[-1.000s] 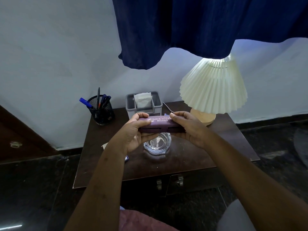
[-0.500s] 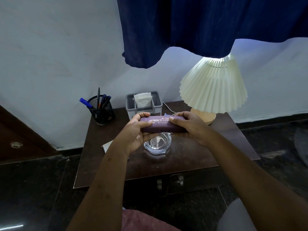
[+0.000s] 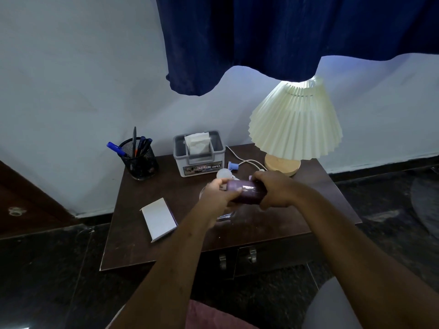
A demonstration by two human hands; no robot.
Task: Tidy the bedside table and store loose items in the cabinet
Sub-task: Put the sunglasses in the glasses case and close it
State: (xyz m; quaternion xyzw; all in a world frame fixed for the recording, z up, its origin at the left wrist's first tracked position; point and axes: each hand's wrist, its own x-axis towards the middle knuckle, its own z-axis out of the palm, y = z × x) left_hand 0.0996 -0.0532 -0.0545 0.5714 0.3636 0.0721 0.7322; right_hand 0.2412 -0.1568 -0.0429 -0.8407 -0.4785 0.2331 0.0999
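Left hand (image 3: 217, 197) and right hand (image 3: 276, 191) hold the case (image 3: 245, 193), fingers curled round each end; glass dish (image 3: 225, 216) just beneath them, box (image 3: 159, 219) off left.

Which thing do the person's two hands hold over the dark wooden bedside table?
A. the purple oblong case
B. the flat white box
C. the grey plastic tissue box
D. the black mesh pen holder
A: the left hand and the right hand each grip one end of the purple oblong case, above the dark wooden bedside table.
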